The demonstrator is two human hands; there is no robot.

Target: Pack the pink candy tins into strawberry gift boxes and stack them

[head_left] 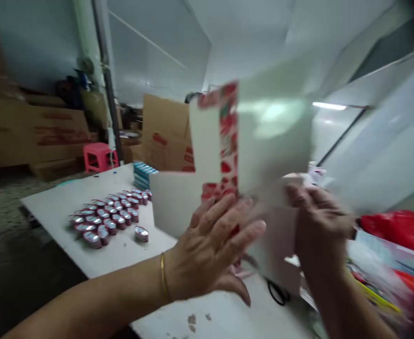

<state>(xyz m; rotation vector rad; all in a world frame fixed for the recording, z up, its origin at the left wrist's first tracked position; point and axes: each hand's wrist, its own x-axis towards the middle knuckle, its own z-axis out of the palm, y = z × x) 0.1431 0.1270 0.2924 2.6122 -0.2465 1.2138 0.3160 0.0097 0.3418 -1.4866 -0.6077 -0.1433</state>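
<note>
Bare forearms [115,292] reach over a white desk [122,263], where a pale card sheet [273,146] is held up, its long axis seemingly upright. Left hand [207,249], fingers spread wide, overlaps its lower part, nearer the red-printed strip [229,141], which points upward beyond the fingertips; right hand [321,221] pinches the right edge. Silver-topped tins [103,214] rest left.

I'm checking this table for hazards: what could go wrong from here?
The pale card could slip, since the left hand lies spread against it rather than closed around it. Its lower flap might also knock over the lone silver-topped cup standing close by. The black loop, apparently a scissor handle, shows just below the card and could catch on it.
</note>
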